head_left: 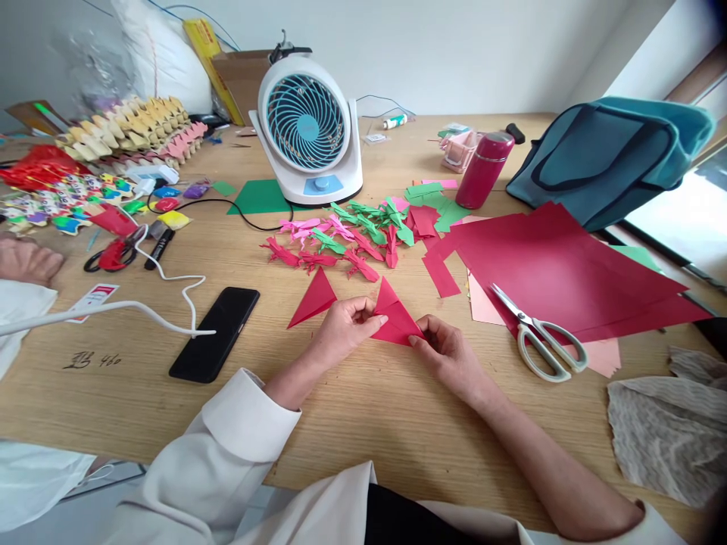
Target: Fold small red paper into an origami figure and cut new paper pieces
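Note:
Between my two hands is a red paper triangle (396,314), its tip pointing away from me. My left hand (351,324) pinches its left edge, thumb lying on top of the paper. At the lower right corner, my right hand (446,350) grips it between thumb and fingers. A second folded red triangle (316,298) lies on the table just left of my left hand. Beyond both hands is a spread of small folded paper figures (357,231) in red, pink and green.
White-handled scissors (537,333) rest on large red paper sheets (545,265) at the right. A black phone (216,333) and white cable (170,275) lie left. Behind stand a fan (310,125), a red flask (485,170) and a teal bag (602,155). Another person's hand (28,260) shows at far left.

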`<state>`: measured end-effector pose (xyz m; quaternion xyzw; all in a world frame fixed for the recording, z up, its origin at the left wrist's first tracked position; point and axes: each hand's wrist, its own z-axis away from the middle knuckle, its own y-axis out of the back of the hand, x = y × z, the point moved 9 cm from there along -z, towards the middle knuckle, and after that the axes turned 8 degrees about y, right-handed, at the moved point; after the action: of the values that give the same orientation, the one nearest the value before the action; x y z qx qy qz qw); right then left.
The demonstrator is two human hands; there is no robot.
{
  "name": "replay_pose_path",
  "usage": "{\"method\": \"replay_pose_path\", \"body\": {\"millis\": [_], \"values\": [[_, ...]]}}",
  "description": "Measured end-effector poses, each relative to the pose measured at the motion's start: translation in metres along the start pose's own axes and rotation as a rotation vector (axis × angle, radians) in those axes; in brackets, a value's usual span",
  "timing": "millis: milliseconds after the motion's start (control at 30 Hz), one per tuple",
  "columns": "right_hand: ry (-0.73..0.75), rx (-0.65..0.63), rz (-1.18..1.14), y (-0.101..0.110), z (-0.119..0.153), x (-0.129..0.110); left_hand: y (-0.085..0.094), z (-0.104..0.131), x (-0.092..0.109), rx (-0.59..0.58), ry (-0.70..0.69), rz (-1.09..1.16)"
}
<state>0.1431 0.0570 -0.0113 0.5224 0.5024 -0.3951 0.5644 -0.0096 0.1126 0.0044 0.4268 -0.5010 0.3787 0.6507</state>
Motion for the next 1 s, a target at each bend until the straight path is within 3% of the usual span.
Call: {"method": "replay_pose_path", "body": {"millis": [400, 667, 833, 1000], "values": [[0.053, 0.168, -0.133, 0.018, 0.001, 0.012, 0.017, -0.002, 0.003, 0.025, -0.056, 0.073], [0.405, 0.282, 0.100, 0.032, 0.009, -0.026, 0.022, -0.003, 0.002, 0.083, -0.030, 0.134], [0.537, 0.331, 0.210, 0.033, 0.017, -0.044, 0.023, -0.003, 0.001, 0.100, -0.053, 0.178], [0.665, 0.256, 0.381, 0.021, 0.024, -0.061, 0.022, -0.001, 0.008, 0.091, -0.122, 0.194]]}}
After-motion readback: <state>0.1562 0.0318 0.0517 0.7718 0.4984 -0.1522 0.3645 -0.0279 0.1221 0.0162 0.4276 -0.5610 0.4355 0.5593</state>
